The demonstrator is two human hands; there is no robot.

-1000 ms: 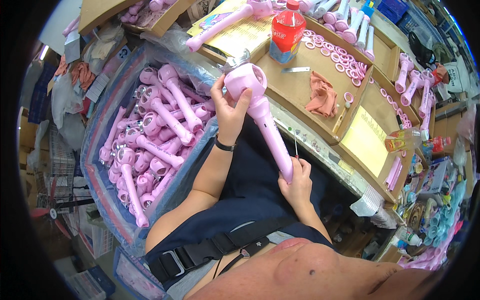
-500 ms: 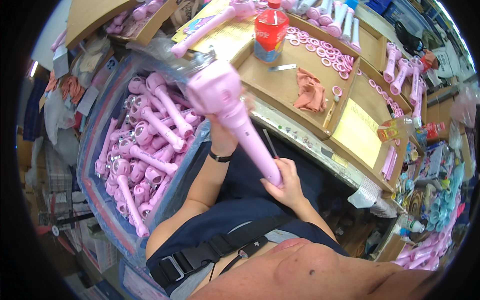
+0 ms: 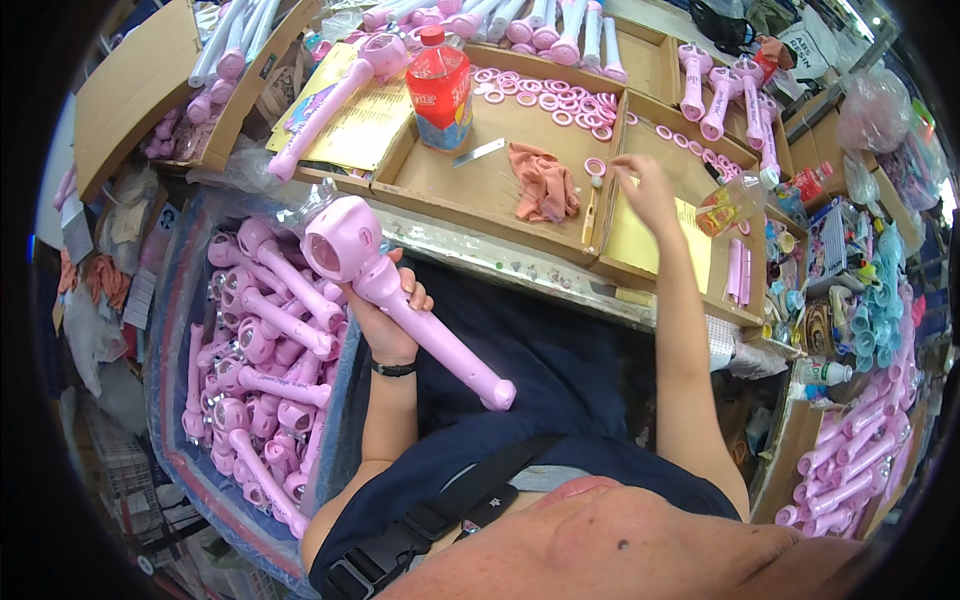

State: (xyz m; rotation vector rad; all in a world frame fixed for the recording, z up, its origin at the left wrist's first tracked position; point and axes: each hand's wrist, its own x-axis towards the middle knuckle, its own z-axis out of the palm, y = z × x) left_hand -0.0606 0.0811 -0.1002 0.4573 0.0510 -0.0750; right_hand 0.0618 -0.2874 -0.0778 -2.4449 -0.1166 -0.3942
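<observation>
A pink plastic toy wand (image 3: 432, 335) lies slanted across my lap, its bulky hollow head up at the left and its rounded handle end down at the right. My left hand (image 3: 385, 320) is wrapped round it just below the head. A clear, shiny part (image 3: 318, 203) juts from the top of the head. Away to the right, my right hand (image 3: 645, 190) is over the cardboard tray (image 3: 640, 130), fingers stretched out and apart, with nothing visible in them. Beside its fingertips are a pink ring (image 3: 595, 167) and a slim yellow-handled tool (image 3: 589, 212).
A blue-lined bin (image 3: 170, 400) full of pink wands stands at my left. On the bench are a red-capped bottle (image 3: 440, 90), an orange cloth (image 3: 543, 182), a metal blade (image 3: 479, 152), another pink wand (image 3: 335, 105) and a tipped drink bottle (image 3: 737, 203).
My right hand has left the wand's handle end and moved up and right to the tray. A thin red-handled tool near it is out of sight. The wand has come lower in my left hand.
</observation>
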